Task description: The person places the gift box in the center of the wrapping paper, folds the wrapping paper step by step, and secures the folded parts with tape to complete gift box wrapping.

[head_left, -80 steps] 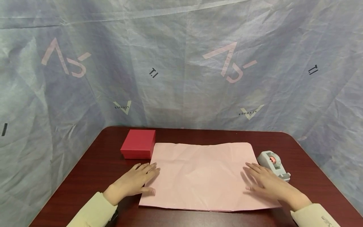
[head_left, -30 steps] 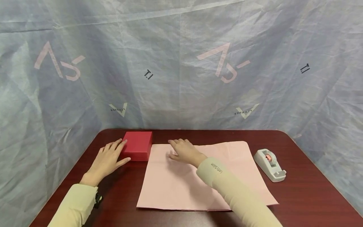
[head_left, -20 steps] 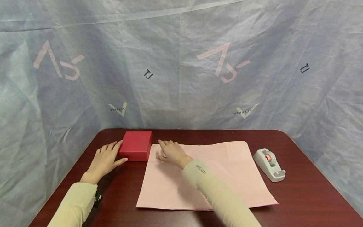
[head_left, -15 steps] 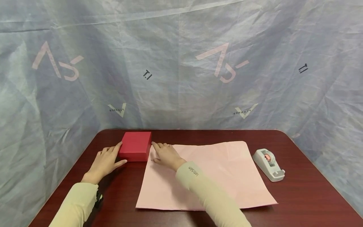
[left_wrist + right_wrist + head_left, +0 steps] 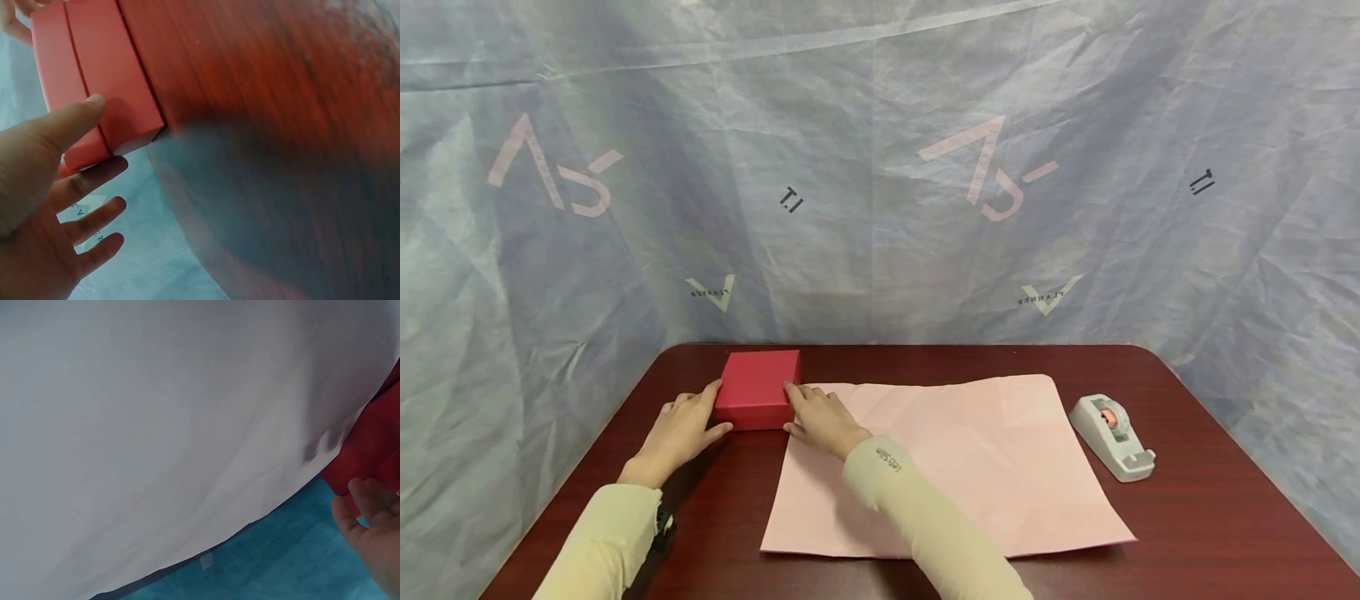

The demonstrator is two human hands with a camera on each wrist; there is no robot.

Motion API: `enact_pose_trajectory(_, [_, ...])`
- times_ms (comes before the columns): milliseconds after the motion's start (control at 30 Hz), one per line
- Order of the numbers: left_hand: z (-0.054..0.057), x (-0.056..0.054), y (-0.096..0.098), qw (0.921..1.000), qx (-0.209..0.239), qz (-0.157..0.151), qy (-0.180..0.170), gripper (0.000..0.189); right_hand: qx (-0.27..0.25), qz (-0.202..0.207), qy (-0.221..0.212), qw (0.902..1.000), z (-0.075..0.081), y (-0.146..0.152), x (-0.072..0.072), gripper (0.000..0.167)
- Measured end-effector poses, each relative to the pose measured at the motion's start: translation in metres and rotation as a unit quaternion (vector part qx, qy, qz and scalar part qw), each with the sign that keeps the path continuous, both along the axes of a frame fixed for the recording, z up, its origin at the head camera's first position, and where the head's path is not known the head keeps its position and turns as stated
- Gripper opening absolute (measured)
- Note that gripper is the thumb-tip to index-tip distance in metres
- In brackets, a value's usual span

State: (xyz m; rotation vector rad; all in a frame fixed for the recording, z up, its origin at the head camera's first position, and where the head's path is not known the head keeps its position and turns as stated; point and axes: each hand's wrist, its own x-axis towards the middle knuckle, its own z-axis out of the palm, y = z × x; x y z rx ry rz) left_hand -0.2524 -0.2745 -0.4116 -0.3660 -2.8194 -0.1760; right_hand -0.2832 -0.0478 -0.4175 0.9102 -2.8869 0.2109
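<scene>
A red lidded box [image 5: 760,379] sits on the table's back left, just past the corner of a pink paper sheet [image 5: 985,467]. At the box's left side is my left hand [image 5: 679,432], fingers extended. In the left wrist view its thumb [image 5: 72,122] lies against the front face of the box, with the index finger along the adjoining side. From across the paper my right hand [image 5: 826,419] reaches the box's right side, fingertips right at its edge. The right wrist view shows those fingers [image 5: 369,503] beside the red wall, part of the hand cut off.
A white tape dispenser [image 5: 1114,437] with an orange core stands right of the paper. The dark red wooden table [image 5: 1195,508] has rounded back corners. A grey printed cloth [image 5: 880,208] hangs behind and around it.
My right hand has crossed left over the paper to the box's right side. My left hand moved from the paper to the box's left side. Box and paper stay put.
</scene>
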Motion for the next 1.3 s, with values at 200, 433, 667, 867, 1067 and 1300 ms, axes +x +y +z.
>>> enact_pose_trajectory(200, [-0.002,-0.003,-0.003,0.9998,0.017,-0.001,-0.014,0.078,-0.009,-0.016,-0.003,0.9998,-0.003,-0.006,-0.002,0.068])
enact_pose_trajectory(433, [-0.007,-0.005,-0.005,0.9996,0.027,-0.005,-0.007,0.078,0.002,-0.028,0.013,0.9995,-0.006,-0.011,-0.003,0.073])
enact_pose_trajectory(667, [-0.007,-0.002,0.001,0.9998,0.014,-0.002,0.017,0.076,-0.001,-0.052,0.051,0.9974,-0.013,-0.016,-0.007,0.072])
enact_pose_trajectory(867, [-0.008,-0.003,0.001,0.9999,0.011,0.003,0.010,0.074,-0.023,-0.041,0.062,0.9970,-0.016,-0.018,-0.007,0.070])
enact_pose_trajectory(1067, [-0.008,-0.002,0.000,0.9999,0.009,-0.002,0.008,0.073,-0.036,-0.018,0.061,0.9973,-0.016,-0.017,-0.006,0.068])
enact_pose_trajectory(1300, [-0.005,0.003,-0.002,0.9998,0.013,0.001,0.011,0.072,-0.057,0.013,0.070,0.9958,-0.013,-0.015,-0.004,0.065])
